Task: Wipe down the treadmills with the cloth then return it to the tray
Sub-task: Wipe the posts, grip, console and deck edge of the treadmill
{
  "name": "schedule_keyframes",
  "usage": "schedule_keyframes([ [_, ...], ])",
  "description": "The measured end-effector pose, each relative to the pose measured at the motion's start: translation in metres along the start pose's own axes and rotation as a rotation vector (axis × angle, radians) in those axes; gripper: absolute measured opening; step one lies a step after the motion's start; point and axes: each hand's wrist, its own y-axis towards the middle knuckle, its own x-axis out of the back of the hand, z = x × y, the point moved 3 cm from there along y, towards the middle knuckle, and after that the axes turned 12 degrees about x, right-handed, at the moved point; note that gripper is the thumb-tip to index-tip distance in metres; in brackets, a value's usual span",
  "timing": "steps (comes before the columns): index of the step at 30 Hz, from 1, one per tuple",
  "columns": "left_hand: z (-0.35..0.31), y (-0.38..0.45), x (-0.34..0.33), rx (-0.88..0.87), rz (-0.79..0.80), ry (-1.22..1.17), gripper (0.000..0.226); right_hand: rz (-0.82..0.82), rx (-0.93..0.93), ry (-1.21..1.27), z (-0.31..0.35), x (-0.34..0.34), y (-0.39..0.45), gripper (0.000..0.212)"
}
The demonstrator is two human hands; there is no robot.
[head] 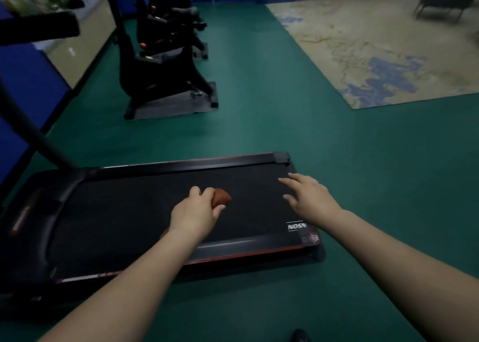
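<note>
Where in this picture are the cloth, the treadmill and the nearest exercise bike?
cloth (222, 197), head view, on the brown bunch showing past the left hand's fingers.
treadmill (124, 204), head view, on the bare black belt.
nearest exercise bike (158, 78), head view, on its black frame.

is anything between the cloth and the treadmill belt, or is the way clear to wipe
Nothing visible stands in the way. The left hand grips the brown cloth right over the treadmill belt, and the right hand hovers open off to the side, near the belt's rear end.
</note>
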Motion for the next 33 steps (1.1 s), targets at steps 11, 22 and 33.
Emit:
schedule_keyframes([
  [11,-0.165,0.041,-0.019,-0.060,0.069,0.006,0.047,0.045,-0.118,0.009,-0.164,0.028,-0.030,0.053],
  [22,-0.288,0.166,-0.007,-0.177,0.022,0.006,0.048,0.031,-0.250,0.040,-0.287,0.059,0.037,0.055],
  [33,-0.391,0.262,-0.018,-0.196,0.086,0.008,0.049,0.038,-0.314,0.078,-0.404,0.087,0.106,0.055],
])
